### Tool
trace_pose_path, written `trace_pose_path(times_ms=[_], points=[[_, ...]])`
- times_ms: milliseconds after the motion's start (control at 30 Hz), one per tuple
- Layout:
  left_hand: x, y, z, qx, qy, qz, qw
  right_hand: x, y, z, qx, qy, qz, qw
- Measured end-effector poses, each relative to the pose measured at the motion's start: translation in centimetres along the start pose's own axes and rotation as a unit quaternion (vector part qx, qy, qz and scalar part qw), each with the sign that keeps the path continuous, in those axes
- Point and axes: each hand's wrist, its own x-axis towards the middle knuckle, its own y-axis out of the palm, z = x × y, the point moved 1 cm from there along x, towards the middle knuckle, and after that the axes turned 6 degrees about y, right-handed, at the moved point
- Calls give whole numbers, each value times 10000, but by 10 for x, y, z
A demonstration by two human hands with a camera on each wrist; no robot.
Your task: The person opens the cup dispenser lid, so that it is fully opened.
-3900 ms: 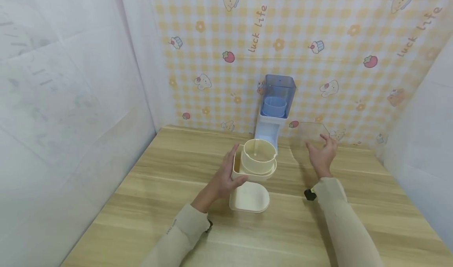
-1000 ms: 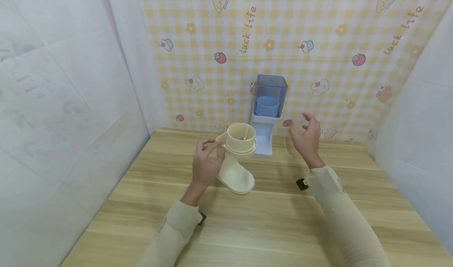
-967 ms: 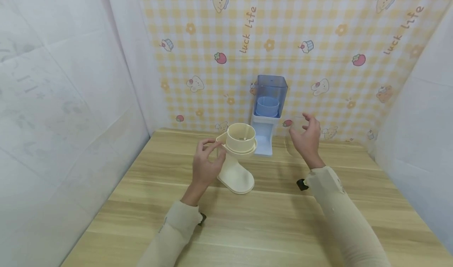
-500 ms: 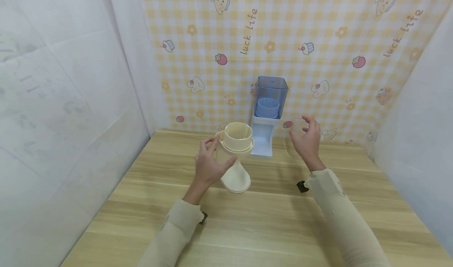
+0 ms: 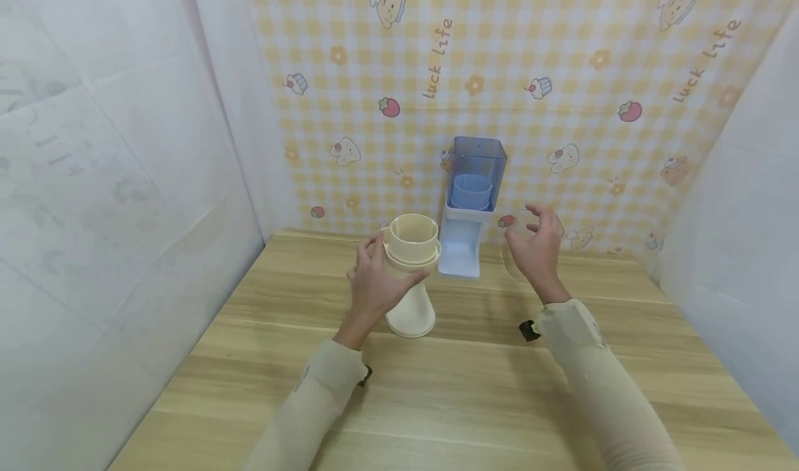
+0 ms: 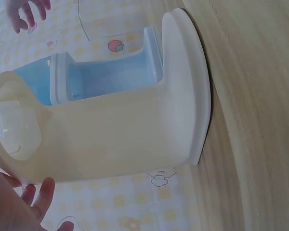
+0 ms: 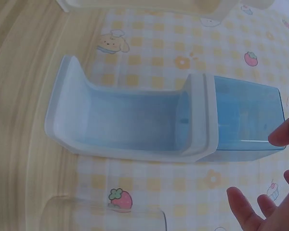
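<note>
A cream plastic dispenser stand stands upright on its rounded foot, with a round collar on top. My left hand holds its upper part, thumb across the front and fingers at the left side. In the left wrist view those fingertips touch the stand's edge. Right of it is a similar pale blue stand topped by a see-through blue tank. My right hand hovers with loosely bent fingers holding nothing. Close below it stands a clear plastic cover, faint in the head view.
The wood-grain table ends at a yellow checked cloth behind the stands. A white sheet hangs on the left, another on the right.
The cream stand has moved back and left from its earlier spot, and over the last second it has turned to face forward. My left hand has shifted round it; the right has barely moved recently.
</note>
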Motion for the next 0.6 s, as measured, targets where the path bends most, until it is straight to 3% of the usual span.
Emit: trace_pose_path(times_ms=[467,600], points=[[11,9,-1,-15,-158,-344,9993,2,2,25,142,-282,178,9993],[14,12,0,-246,-169,-563,9980,5,1,32,140,-293,201,9993]])
